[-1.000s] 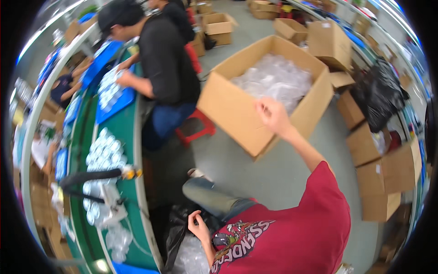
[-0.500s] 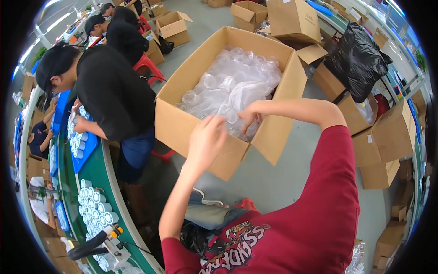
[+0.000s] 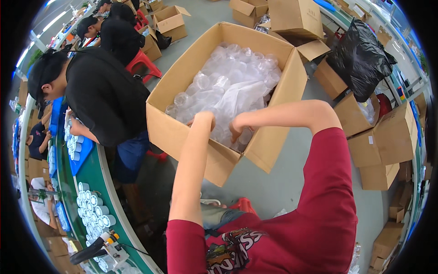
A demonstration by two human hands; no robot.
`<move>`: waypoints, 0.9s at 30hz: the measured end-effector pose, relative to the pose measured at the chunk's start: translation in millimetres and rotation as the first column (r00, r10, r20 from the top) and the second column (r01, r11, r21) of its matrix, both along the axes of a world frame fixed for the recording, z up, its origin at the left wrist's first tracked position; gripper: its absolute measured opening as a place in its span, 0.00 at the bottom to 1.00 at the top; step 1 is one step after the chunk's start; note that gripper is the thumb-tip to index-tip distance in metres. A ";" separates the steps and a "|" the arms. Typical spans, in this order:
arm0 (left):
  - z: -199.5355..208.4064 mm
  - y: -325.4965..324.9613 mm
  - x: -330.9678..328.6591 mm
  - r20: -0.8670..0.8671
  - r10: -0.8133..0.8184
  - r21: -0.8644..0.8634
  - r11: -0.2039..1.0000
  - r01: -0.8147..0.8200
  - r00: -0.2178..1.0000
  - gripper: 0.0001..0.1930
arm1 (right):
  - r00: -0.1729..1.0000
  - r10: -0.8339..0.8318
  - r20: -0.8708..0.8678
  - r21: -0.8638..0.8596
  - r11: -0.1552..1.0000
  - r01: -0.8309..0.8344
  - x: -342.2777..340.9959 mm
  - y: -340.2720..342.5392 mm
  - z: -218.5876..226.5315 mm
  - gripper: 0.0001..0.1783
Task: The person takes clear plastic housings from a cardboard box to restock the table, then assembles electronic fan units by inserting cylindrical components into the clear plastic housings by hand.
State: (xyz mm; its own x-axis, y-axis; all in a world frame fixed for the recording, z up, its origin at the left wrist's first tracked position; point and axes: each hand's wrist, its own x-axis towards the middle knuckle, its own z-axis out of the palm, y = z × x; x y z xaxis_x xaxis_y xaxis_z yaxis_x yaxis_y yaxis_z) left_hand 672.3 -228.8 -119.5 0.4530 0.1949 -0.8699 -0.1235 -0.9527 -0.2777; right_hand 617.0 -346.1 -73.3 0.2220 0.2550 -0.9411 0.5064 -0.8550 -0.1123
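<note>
A large open cardboard box [image 3: 175, 133] is filled with clear plastic cups [image 3: 202, 81], and a thin translucent plastic bag [image 3: 237, 98] lies crumpled over them. Both my hands reach in over its near side. My left hand [image 3: 204, 119] is bent down among the cups at the near left, its fingers mostly hidden behind the wrist. To the right of it, my right hand [image 3: 237, 128] points its fingers down, apart, touching cups in the near corner. Nothing shows clearly gripped in it.
On the left, a green conveyor belt [image 3: 119, 214] carries rows of white cylindrical pieces [image 3: 93, 208]. A seated co-worker in black [image 3: 102, 91] works beside it at a blue tray [image 3: 82, 160]. Cardboard boxes [image 3: 381, 137] and a black plastic bag [image 3: 362, 59] stand right.
My left hand has gone down from above the box's near edge into the cups. The right hand has shifted slightly left and lower. The box appears a little further left in view.
</note>
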 end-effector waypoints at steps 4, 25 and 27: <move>5.6 2.1 -0.1 0.157 0.030 -0.091 0.996 -0.016 0.987 0.28 | 0.949 -0.314 0.028 0.195 0.933 0.303 24.1 -18.4 -33.1 0.30; 36.7 12.9 -1.0 0.258 -0.011 -0.307 0.947 0.093 0.966 0.26 | 0.923 -0.355 0.146 0.387 0.879 0.277 -1.8 -32.2 -19.5 0.33; 37.5 24.9 0.9 0.105 0.144 -0.313 0.944 -0.105 0.984 0.28 | 0.897 -0.409 0.169 0.491 0.824 0.283 -5.9 -22.2 -14.7 0.28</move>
State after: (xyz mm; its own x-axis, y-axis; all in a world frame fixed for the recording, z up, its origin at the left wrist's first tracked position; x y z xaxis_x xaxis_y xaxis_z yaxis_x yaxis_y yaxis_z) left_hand 673.2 -203.9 -82.0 0.5511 -0.0092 -0.8344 0.0187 -0.9996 0.0234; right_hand 611.1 -368.3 -88.0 0.5918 0.4887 -0.6411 0.2501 -0.8673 -0.4303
